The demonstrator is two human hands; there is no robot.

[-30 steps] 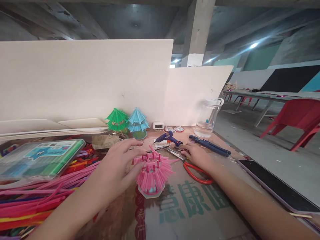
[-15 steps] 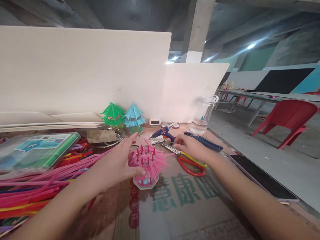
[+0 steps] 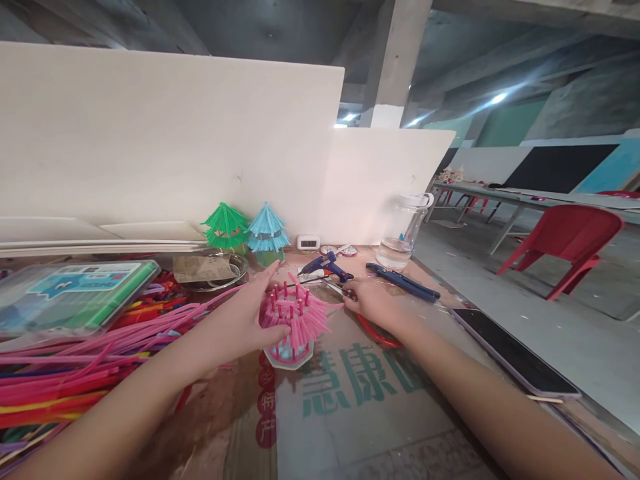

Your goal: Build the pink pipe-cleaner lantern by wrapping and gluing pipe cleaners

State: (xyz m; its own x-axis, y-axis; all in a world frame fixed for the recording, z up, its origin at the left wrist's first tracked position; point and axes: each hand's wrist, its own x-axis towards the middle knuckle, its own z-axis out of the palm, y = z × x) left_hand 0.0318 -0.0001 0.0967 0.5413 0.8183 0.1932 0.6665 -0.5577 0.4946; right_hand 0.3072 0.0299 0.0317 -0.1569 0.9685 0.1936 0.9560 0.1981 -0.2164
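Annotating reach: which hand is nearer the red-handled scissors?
Right. The right hand is at the scissors, covering part of them; the left hand is off to their left, around the left side of the pink model.

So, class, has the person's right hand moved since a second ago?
Yes: the right hand has shifted slightly left, judged against the small white clock.

A small white clock [image 3: 308,242] stands before a pale upright board [image 3: 175,147], with a light-blue tiered model [image 3: 268,230] just left of it and a green tiered model [image 3: 225,223] farther left. Right of the clock stands a clear jug [image 3: 406,230] part-filled with water [image 3: 393,258], and nearer than the clock, on its right, lies a dark-screened phone [image 3: 515,350]. A red chair [image 3: 575,233] stands on the floor [image 3: 465,267] well to the clock's right.
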